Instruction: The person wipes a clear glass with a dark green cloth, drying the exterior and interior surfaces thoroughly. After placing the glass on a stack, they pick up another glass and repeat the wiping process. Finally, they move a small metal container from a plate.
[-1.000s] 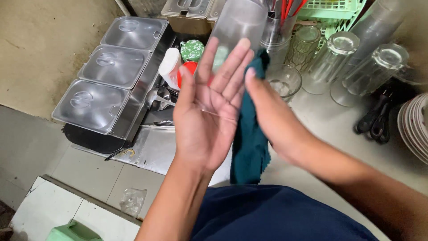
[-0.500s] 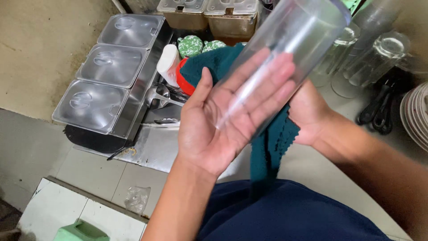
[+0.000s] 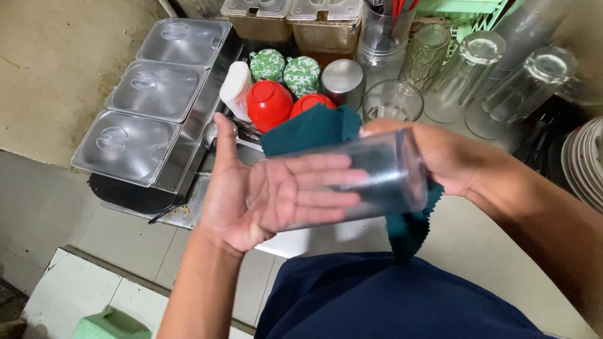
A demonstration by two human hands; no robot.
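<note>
— What are the two hands doing?

— The left hand lies open, palm up, fingers stretched out flat. A clear plastic tumbler rests on its side across that palm and fingers. The right hand is curled around the tumbler's far end, gripping it together with a dark teal cloth. The tumbler is blurred, so its rim detail is hard to make out.

— Where does the cloth go?

— It bunches up behind the tumbler and a strip hangs down below the right hand, in front of the person's dark blue clothing.

— And beyond the hands?

— Just behind the cloth sit two red bowls turned upside down, two green patterned lids and a steel canister. Left of those is a steel rack of three lidded containers. To the right, upturned drinking glasses stand on the counter, with a stack of plates at the far right edge.
</note>
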